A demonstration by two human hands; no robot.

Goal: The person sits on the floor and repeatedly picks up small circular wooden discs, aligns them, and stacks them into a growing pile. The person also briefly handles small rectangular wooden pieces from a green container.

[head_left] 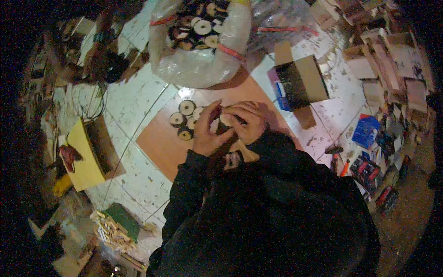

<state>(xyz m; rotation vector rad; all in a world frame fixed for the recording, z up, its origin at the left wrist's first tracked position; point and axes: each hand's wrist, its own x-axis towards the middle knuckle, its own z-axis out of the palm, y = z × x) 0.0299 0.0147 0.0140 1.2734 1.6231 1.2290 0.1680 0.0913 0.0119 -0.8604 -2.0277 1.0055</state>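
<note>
My left hand and my right hand come together over a brown board on the floor. Their fingers curl round a pale round wooden disc, mostly covered by them. Just left of my left hand lie several similar discs with dark rims and a hole in the middle. Beyond the board stands a clear plastic bag with its edge rolled down, full of such discs.
An open cardboard box stands right of the board, a yellow-sided box to the left. Wood pieces lie lower left. A hammer and other tools are at right. Another person's arm shows upper left.
</note>
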